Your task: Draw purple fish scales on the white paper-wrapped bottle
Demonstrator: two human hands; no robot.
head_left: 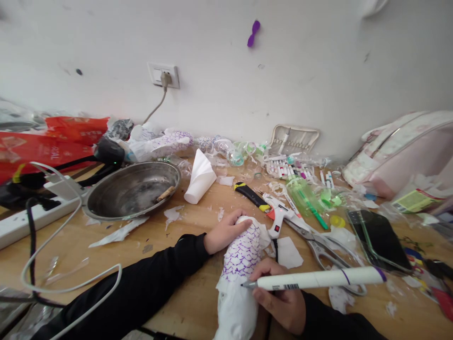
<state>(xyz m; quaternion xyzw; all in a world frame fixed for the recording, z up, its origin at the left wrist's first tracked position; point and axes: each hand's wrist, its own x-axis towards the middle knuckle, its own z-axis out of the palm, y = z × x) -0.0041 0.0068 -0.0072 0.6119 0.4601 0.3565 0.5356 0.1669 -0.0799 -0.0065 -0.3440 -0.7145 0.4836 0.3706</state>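
Note:
My left hand (226, 232) is curled over the far end of a white paper-wrapped object (240, 264) lying on the wooden table (184, 264). Purple scale shapes are drawn over its upper part. My right hand (279, 297) grips a white marker with a purple band (318, 279), held crosswise, its dark tip resting on the object's white surface just below the scales. Both sleeves are black.
A metal bowl (132, 190) and a paper cone (200, 179) sit behind the left arm. A glue gun (278, 216), utility knife (251, 195), scissors (322, 245), phone (380, 241) and markers (290, 169) lie right. Power strip and cables (42, 212) are left; a pink bag (399, 151) far right.

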